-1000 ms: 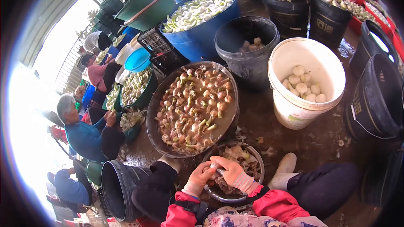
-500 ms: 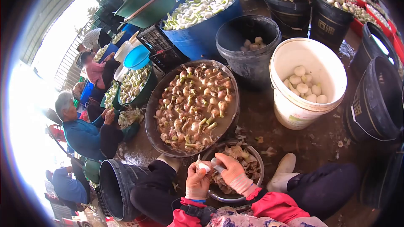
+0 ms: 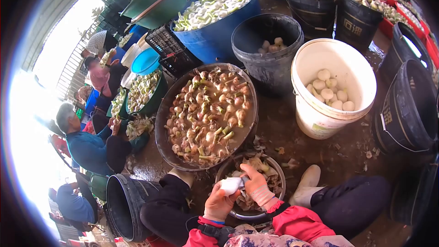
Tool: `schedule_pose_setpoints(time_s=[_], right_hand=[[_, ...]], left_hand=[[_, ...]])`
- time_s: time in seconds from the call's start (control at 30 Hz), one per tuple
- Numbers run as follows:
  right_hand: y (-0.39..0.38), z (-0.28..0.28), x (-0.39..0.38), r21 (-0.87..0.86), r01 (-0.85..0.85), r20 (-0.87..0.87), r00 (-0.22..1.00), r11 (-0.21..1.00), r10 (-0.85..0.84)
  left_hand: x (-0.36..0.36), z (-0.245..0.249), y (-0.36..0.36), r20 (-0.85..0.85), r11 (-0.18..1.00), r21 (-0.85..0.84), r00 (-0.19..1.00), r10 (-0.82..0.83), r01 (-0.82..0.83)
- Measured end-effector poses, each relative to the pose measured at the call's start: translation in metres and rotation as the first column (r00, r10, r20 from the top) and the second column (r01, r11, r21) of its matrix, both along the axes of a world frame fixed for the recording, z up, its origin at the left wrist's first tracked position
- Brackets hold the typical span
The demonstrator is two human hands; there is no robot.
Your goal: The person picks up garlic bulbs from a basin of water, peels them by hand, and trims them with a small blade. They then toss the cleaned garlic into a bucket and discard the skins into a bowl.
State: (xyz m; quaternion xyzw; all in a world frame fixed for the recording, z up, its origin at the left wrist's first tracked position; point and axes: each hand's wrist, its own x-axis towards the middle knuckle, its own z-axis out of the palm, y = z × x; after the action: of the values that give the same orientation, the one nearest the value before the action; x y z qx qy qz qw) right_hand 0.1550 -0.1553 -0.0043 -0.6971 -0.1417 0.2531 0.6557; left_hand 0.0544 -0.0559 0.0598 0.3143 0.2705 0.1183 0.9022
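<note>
My left hand [image 3: 219, 204] is closed round a peeled white garlic bulb [image 3: 231, 185], its fingers under and behind it. Against the bulb's right side presses my right hand [image 3: 257, 186], curled closed with a small grey piece [image 3: 245, 180] at its fingertips; I cannot tell whether this is a tool or a finger cover. Below both hands sits a metal bowl [image 3: 282, 180] heaped with brownish peelings [image 3: 273, 179]. Just beyond it, a wide dark basin [image 3: 161, 144] holds muddy water and many unpeeled garlic bulbs [image 3: 208, 110].
A white bucket [image 3: 315, 121] with peeled bulbs stands front right, beside a dark bucket [image 3: 265, 71] holding several more. Blue tubs [image 3: 201, 45] of trimmed garlic stand behind. Black buckets [image 3: 407, 114] line the right. A seated person [image 3: 87, 146] works at left, near a tipped black bucket [image 3: 120, 208].
The bulb has turned in my left hand and shows more of its white side. My right hand has shifted slightly up and left against it. The view has shifted slightly.
</note>
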Motion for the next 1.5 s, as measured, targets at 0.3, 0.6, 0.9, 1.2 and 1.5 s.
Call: schedule_pose_setpoints(time_s=[0.3,0.6,0.9,1.2,1.5], right_hand=[[-0.012,0.009,0.008,0.334,0.055,-0.449,0.887,0.941,0.107],[-0.006,0.028,-0.002,0.22,-0.033,-0.076,0.996,0.975,0.051],[-0.006,-0.008,0.02,0.163,0.328,-0.353,0.9,0.93,-0.255],[-0.019,-0.052,0.014,-0.234,-0.393,-0.02,0.916,0.889,0.4],[-0.007,-0.012,0.016,-0.267,-0.45,-0.217,0.89,0.852,0.401]], left_hand=[[-0.007,-0.034,0.015,0.076,0.971,-0.238,0.997,0.002,0.017],[0.004,-0.014,0.011,-0.156,0.985,-0.141,0.98,-0.125,0.103],[0.011,0.014,0.002,-0.047,0.921,-0.003,0.92,-0.39,0.39],[0.012,0.005,0.039,-0.154,0.969,-0.065,0.957,-0.248,0.24],[0.265,0.073,0.083,0.1,0.939,0.262,0.961,-0.257,0.224]])
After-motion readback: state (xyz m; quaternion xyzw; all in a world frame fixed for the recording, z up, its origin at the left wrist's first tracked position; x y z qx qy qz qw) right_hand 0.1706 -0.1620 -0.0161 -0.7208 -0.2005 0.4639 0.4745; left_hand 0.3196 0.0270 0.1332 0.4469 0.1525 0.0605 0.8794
